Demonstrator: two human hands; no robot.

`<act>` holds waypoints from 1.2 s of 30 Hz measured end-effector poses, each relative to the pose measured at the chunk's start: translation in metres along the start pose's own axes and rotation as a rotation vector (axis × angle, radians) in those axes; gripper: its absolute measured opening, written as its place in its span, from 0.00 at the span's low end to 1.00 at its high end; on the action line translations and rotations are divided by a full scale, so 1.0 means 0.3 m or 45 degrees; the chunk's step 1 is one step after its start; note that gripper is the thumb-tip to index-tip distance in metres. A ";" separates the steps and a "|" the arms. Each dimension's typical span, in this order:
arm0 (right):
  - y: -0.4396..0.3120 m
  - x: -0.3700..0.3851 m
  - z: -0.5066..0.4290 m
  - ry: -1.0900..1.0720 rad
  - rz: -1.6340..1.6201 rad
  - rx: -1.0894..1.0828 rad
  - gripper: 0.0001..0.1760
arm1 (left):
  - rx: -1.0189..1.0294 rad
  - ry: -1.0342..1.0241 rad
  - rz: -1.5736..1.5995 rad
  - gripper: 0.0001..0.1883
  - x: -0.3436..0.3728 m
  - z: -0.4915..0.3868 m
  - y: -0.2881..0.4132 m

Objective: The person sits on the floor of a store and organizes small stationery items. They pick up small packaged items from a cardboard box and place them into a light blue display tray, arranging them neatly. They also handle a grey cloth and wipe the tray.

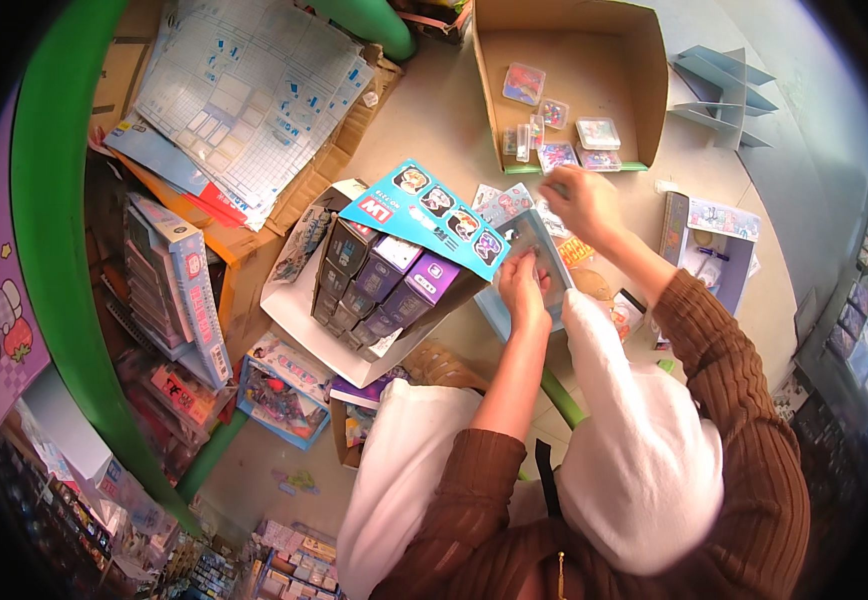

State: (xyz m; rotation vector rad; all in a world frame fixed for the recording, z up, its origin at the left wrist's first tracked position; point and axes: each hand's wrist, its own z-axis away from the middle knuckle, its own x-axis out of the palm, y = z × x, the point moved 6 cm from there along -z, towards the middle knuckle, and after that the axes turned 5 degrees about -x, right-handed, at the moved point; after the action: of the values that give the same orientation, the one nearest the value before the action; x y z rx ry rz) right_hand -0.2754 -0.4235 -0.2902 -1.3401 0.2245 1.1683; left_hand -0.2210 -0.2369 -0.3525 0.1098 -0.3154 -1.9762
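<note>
My left hand [524,289] reaches into a shallow blue box [561,259] lying between my knees. Its fingers are bent and partly hidden, so whether they hold something is unclear. Past the far side of that box, my right hand [582,199] hovers with curled fingers; any small thing in it is hidden. Just beyond it stands an open cardboard box [572,49] with several small clear plastic cases, among them a square case [524,82] and a whitish one [598,133]. To the left of my hands, a display carton [426,217] with a blue printed flap holds rows of small dark and purple boxes [422,283].
Printed sheets [246,97] lie stacked on cardboard at the upper left. A green metal bar [66,225] curves along the left. On the right are a lilac box [711,255] and a grey cardboard divider [726,97]. A blue-edged box of trinkets [284,401] sits lower left.
</note>
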 end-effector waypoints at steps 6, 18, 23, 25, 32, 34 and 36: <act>0.226 -0.200 0.121 -0.009 0.301 0.272 0.09 | 0.833 0.540 -1.005 0.15 -0.088 0.042 0.048; 0.173 -0.056 -0.350 0.060 0.695 -0.005 0.19 | 0.842 0.289 -0.869 0.18 0.027 0.115 0.113; 0.159 -0.157 -0.160 0.104 0.122 0.159 0.29 | 0.413 -0.251 -0.093 0.22 0.143 0.125 0.126; 0.055 -0.157 -0.010 -0.028 0.029 -0.019 0.28 | 0.205 -0.439 0.245 0.26 0.199 0.129 0.121; -0.156 -0.268 0.214 0.515 -0.583 -0.205 0.15 | 0.047 -0.799 0.453 0.22 0.260 0.186 0.110; -0.226 -0.224 0.218 0.369 -0.153 -0.570 0.15 | -0.074 -0.929 0.479 0.20 0.279 0.204 0.066; -0.220 -0.155 0.212 0.158 0.061 -0.641 0.10 | -0.198 -0.915 0.546 0.18 0.264 0.204 0.019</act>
State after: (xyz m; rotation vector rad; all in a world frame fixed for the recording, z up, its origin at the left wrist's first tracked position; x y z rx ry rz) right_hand -0.2775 -0.3819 -0.1962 -1.8594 0.0501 1.2300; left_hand -0.2622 -0.3005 -0.2869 -0.7259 -0.5869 -1.5424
